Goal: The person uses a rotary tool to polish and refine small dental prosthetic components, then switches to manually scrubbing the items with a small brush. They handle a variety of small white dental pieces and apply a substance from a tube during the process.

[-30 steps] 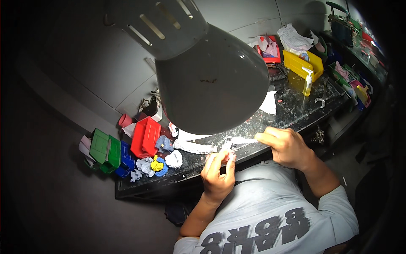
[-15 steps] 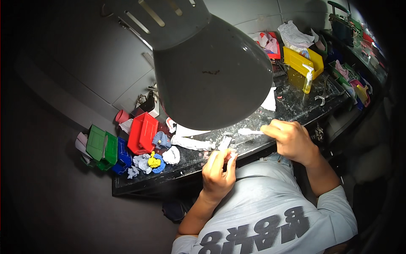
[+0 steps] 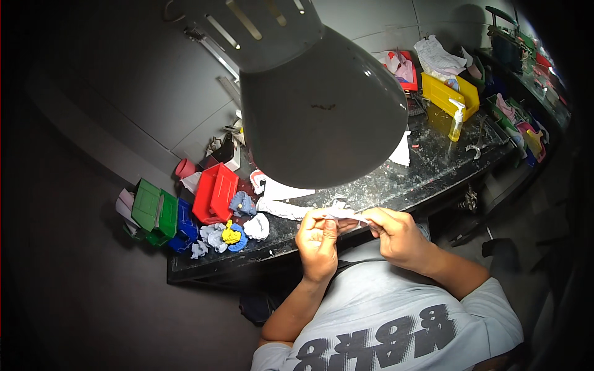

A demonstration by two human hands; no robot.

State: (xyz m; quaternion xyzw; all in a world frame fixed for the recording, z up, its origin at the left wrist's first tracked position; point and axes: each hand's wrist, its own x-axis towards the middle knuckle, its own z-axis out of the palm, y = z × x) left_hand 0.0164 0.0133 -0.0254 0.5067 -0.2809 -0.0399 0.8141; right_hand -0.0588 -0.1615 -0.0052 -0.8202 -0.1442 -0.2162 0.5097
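In front of my body, at the bench's near edge, my two hands meet. My left hand (image 3: 317, 244) has its fingers closed on something small and whitish; earlier a pink bit showed there. From the right, my right hand (image 3: 399, 235) pinches a thin white object (image 3: 346, 214), which spans the gap between my fingertips. Its far end reaches the fingers of my left hand. Whether it is a strip or a brush-like stick I cannot tell. Just beyond my left hand, a crumpled white cloth roll (image 3: 281, 209) lies on the black bench (image 3: 427, 167).
A big grey lamp shade (image 3: 322, 111) hangs over the bench, hiding its middle. Left are a red bin (image 3: 215, 193), dental-looking moulds (image 3: 242, 204) and a yellow lump (image 3: 230, 236). Far right stand a yellow bin (image 3: 450, 96) and pump bottle (image 3: 456, 122); a wrench (image 3: 475, 148) lies near.
My right hand has moved left, bringing the white object from beside my left hand up against its fingers. My left hand has turned slightly and stays near the bench edge.
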